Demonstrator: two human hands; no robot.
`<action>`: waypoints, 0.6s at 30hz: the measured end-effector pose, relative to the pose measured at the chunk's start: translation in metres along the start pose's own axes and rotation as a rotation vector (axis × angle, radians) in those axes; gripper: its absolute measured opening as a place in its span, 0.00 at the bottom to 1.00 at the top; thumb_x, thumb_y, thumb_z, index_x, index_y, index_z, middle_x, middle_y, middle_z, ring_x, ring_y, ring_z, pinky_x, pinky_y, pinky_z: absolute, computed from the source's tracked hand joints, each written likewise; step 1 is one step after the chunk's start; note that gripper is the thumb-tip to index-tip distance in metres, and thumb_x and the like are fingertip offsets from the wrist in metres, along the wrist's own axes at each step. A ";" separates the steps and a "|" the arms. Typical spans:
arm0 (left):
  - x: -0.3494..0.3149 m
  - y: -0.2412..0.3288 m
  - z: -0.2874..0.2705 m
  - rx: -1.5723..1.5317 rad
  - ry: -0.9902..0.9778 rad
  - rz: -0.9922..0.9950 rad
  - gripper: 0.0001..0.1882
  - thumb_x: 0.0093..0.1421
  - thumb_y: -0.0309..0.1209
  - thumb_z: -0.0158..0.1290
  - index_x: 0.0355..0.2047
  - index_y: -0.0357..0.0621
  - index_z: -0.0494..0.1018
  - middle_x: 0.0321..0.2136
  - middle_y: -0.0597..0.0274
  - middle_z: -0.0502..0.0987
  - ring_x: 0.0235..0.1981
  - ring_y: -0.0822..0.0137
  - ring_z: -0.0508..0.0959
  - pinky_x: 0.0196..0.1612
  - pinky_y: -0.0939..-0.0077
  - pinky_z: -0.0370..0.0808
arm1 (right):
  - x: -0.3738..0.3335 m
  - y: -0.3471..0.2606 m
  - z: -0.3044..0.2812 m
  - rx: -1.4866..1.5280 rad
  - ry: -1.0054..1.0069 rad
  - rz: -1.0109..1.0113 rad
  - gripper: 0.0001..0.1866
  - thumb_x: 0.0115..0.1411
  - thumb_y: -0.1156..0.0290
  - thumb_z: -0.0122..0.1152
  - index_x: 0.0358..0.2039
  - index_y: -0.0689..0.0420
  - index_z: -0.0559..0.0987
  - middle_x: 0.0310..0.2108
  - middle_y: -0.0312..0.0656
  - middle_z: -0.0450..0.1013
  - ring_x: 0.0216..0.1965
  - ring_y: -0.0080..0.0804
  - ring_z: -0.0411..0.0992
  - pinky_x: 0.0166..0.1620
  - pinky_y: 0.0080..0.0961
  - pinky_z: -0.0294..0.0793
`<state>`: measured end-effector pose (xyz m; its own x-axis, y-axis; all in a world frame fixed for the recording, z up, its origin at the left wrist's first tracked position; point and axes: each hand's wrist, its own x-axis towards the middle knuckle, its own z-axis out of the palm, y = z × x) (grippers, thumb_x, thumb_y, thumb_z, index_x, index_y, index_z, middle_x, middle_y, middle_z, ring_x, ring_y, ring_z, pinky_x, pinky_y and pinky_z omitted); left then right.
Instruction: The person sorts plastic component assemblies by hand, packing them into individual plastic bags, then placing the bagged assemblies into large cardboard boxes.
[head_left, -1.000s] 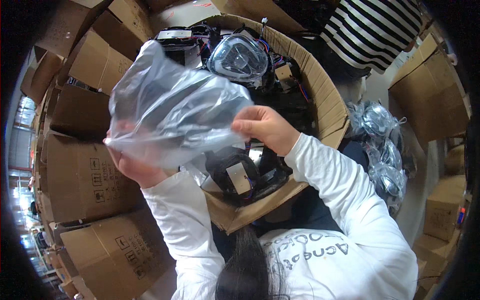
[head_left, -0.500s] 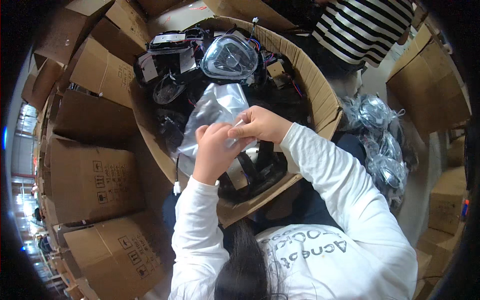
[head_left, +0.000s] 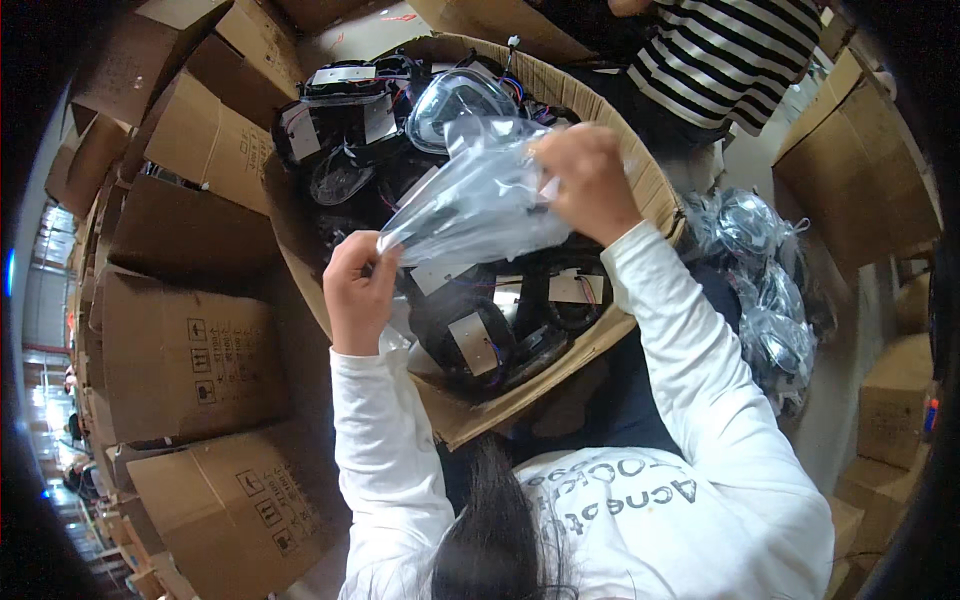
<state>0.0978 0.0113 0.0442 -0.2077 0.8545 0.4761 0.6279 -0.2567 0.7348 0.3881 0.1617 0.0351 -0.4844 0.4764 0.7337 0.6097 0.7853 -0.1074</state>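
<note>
A clear plastic bag (head_left: 470, 205) is stretched between my two hands above an open cardboard box (head_left: 648, 170). My left hand (head_left: 358, 290) pinches the bag's near left corner. Higher up and blurred by motion, my right hand (head_left: 588, 180) is closed on its right side. Below and behind the bag, the box holds several black lamp-like units with white plates and coloured wires. One unit with a clear rounded cover (head_left: 455, 105) lies at the far side, partly hidden by the bag. Another unit with a pale plate (head_left: 472, 342) shows nearest me.
Several bagged units (head_left: 765, 290) lie on the floor to the right. Cardboard boxes (head_left: 190, 360) are stacked along the left, and more boxes (head_left: 890, 400) stand at the far right. Beyond the box is a person in a striped top (head_left: 720, 65).
My hands have moved apart, the left toward me and leftward, the right up and rightward. The bag, bunched before, is now spread wide between them.
</note>
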 end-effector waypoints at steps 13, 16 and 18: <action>0.018 -0.077 -0.015 0.418 0.066 -0.310 0.22 0.64 0.40 0.60 0.52 0.40 0.74 0.57 0.48 0.73 0.51 0.49 0.77 0.53 0.58 0.75 | 0.042 -0.040 -0.038 0.153 0.317 0.077 0.15 0.52 0.78 0.65 0.41 0.51 0.78 0.29 0.38 0.72 0.40 0.40 0.71 0.42 0.37 0.71; 0.018 -0.104 -0.009 0.836 -0.053 -0.654 0.46 0.57 0.53 0.62 0.70 0.50 0.55 0.68 0.37 0.58 0.58 0.26 0.69 0.63 0.44 0.69 | 0.031 -0.084 -0.023 0.477 -0.025 -0.023 0.24 0.51 0.73 0.67 0.50 0.49 0.74 0.24 0.37 0.72 0.29 0.44 0.73 0.37 0.39 0.71; 0.023 -0.118 -0.002 0.788 -0.097 -0.719 0.48 0.57 0.53 0.62 0.71 0.51 0.53 0.68 0.36 0.57 0.59 0.26 0.69 0.62 0.43 0.69 | 0.015 -0.094 0.005 0.556 -0.457 0.094 0.27 0.55 0.76 0.61 0.57 0.54 0.71 0.33 0.48 0.80 0.33 0.49 0.78 0.38 0.44 0.74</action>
<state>0.0174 0.0601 -0.0308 -0.6828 0.7305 -0.0102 0.6967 0.6554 0.2916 0.3208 0.0968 0.0530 -0.7337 0.5738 0.3639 0.3116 0.7600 -0.5704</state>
